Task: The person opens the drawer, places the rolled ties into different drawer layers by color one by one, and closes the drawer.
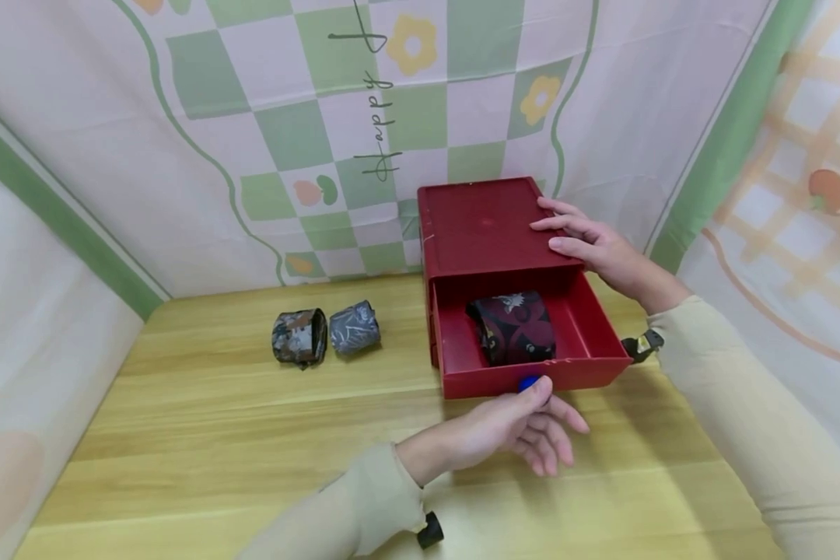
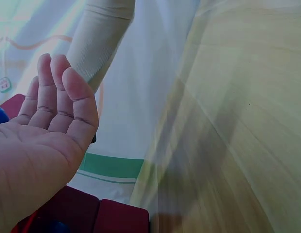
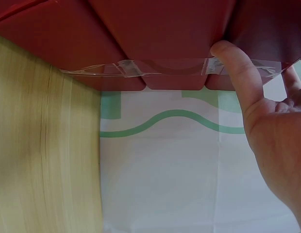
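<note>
A red drawer cabinet [image 1: 486, 225] stands at the back right with its upper drawer [image 1: 476, 383] pulled out. Inside the drawer lies a dark roll [image 1: 514, 330] with a maroon pattern, seemingly cloth. My left hand [image 1: 504, 426] is in front of the drawer, its thumb at the blue knob [image 1: 527, 383]. Its other fingers are loosely bent and hold nothing, as the left wrist view also shows. My right hand [image 1: 602, 245] rests on the cabinet's right top edge; in the right wrist view a digit [image 3: 240, 73] touches the red, taped surface.
Left of the cabinet, a camouflage-patterned roll [image 1: 297, 337] and a grey patterned roll [image 1: 354, 327] lie side by side on the wooden table [image 1: 217, 435]. A printed curtain [image 1: 280, 140] hangs behind, with more cloth at both sides.
</note>
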{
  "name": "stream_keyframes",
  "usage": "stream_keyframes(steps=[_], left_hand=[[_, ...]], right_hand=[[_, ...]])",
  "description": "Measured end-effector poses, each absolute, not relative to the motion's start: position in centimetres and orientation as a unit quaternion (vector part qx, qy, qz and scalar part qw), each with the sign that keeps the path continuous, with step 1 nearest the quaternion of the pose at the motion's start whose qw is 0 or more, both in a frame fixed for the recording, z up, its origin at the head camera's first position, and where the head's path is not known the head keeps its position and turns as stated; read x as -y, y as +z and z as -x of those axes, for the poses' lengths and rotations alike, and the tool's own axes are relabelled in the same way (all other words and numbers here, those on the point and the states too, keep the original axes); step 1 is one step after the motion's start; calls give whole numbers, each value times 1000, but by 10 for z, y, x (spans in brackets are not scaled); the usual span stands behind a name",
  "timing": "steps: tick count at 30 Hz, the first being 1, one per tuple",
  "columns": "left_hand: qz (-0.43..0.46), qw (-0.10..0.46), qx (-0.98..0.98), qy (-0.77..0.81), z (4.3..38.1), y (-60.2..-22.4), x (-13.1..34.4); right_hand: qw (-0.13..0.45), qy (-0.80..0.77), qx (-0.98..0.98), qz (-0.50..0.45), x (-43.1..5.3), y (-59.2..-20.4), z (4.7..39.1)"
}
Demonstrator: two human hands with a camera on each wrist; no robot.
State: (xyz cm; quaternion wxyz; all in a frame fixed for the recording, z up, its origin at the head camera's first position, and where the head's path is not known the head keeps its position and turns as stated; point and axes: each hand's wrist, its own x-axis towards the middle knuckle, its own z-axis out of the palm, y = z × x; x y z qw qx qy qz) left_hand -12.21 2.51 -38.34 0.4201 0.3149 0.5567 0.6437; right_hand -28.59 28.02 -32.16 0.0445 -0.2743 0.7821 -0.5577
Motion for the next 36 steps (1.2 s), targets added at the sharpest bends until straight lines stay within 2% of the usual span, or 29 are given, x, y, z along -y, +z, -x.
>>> stream_keyframes(steps=[17,36], left_hand=[[-328,436,-512,663,121,-385,-29],[-313,419,-529,668,120,-383,-28]], right_hand=[[36,-553,-787,270,-289,-325,282],[44,-550,-788,272,-280,-322,285]])
